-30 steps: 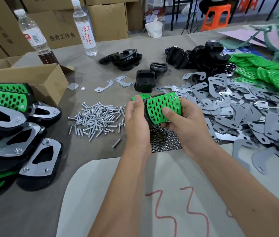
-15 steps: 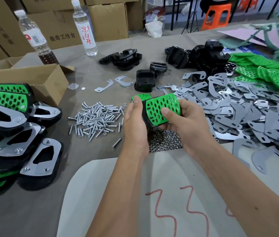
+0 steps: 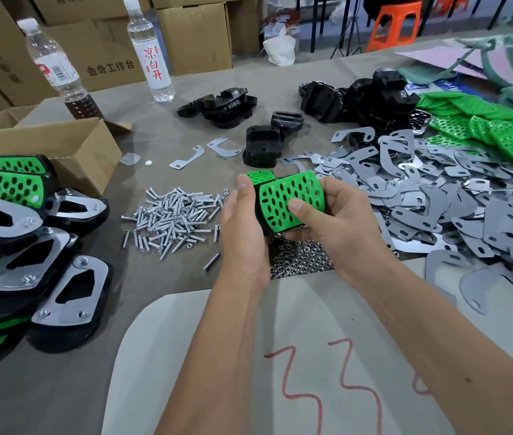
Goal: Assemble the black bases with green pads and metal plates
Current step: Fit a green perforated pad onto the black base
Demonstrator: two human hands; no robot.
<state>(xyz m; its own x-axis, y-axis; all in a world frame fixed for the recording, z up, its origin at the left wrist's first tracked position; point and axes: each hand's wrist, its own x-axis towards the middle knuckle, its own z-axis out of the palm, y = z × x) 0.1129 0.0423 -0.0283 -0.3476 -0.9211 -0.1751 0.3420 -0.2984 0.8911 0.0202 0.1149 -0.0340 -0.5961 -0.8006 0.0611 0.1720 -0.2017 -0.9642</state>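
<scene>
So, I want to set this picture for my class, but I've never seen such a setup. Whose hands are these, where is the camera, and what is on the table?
The picture comes from a wide-angle camera worn on a person's head, looking down at their own bare hands. The left hand and right hand together hold a black plastic base topped with a perforated green pad; the right thumb presses on the pad. On the grey table lie a heap of silver screws, small metal nuts, a large pile of flat grey metal plates, loose green pads, bare black bases, and finished assemblies stacked at left.
</scene>
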